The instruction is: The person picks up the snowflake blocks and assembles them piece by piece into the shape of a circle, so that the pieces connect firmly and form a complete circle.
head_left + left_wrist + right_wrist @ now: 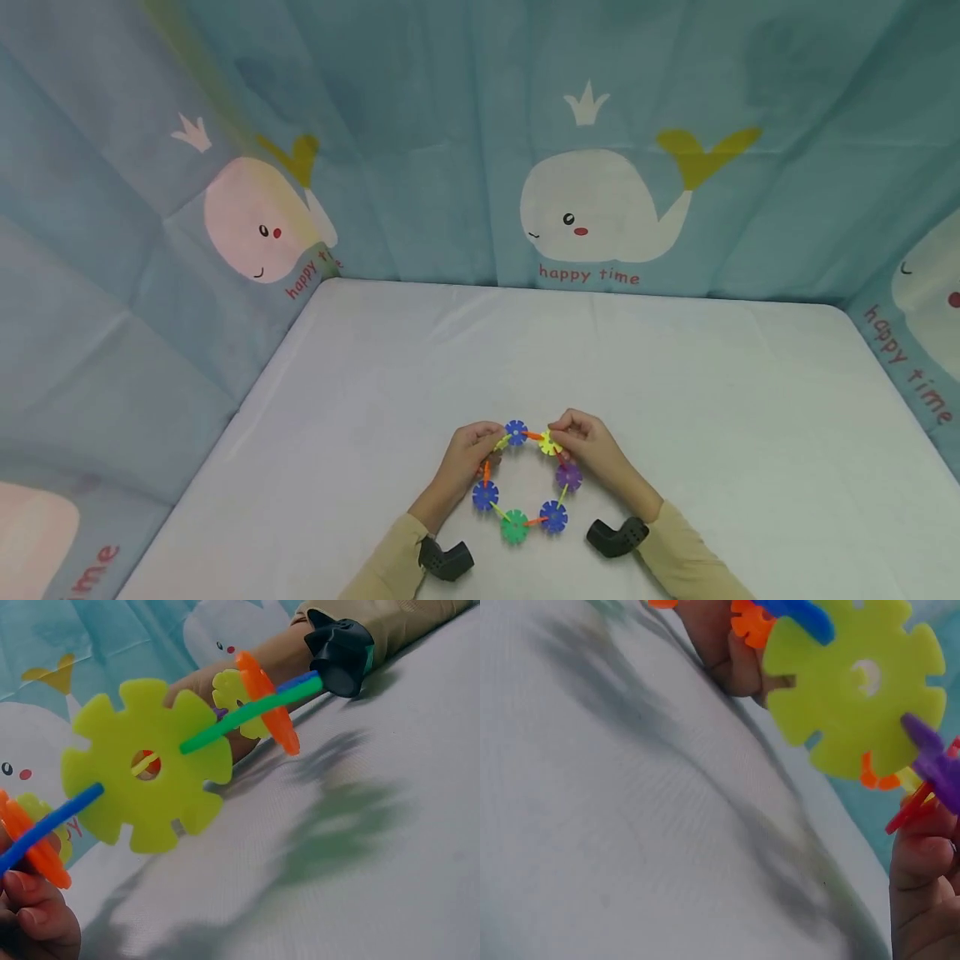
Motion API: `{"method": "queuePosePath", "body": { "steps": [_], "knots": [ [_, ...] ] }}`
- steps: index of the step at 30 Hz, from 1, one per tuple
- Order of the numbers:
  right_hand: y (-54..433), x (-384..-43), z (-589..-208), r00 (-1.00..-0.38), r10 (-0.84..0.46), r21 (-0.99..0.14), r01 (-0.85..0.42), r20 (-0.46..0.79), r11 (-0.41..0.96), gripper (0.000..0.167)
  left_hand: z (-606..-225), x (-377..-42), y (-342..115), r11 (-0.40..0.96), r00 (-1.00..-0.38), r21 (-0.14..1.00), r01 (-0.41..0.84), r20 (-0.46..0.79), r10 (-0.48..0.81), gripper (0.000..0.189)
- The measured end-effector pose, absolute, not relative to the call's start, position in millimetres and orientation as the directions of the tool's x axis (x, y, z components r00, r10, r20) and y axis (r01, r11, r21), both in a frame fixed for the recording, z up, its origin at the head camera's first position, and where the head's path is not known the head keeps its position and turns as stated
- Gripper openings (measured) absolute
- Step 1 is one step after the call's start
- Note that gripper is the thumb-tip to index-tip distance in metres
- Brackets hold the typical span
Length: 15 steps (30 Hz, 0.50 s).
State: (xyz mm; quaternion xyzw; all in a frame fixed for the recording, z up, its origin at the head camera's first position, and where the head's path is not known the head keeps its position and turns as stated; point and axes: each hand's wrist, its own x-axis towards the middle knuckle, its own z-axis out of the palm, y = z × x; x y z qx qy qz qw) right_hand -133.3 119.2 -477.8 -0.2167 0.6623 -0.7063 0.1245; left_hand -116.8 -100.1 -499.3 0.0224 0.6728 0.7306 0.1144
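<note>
A ring of slotted plastic flower discs is held up between both hands in the head view. Its discs include a green disc (514,527) at the near side, a purple disc (568,477) at the right and a blue disc (515,432) at the far side. The left hand (468,454) pinches the ring's upper left, by an orange disc (37,844). At the upper right, the right hand (592,446) pinches the ring beside a yellow disc (549,443); its fingers (926,847) touch a red disc (909,808). Fingers partly hide the pieces they grip.
The ring is above a white-covered table (375,358), casting shadows on it. Black wrist mounts (617,538) are at both sleeve cuffs. A blue curtain (427,167) printed with whales borders the table at the back and sides.
</note>
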Motion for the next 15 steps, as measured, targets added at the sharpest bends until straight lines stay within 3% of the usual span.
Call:
{"method": "queuePosePath", "body": {
  "steps": [9,15],
  "knots": [
    [113.3,-130.2,-477.6,-0.918,-0.373,-0.991,-0.11,0.132,-0.08,0.007,-493.6,-115.1,-102.0,-0.112,-0.961,0.973,-0.201,-0.174,0.213,0.019],
    [108.1,-128.3,-475.3,-0.944,-0.28,-0.983,-0.15,0.175,-0.107,0.005,-495.6,-118.5,-101.6,-0.086,-0.966,0.981,-0.174,-0.153,0.208,0.022]
  ]
}}
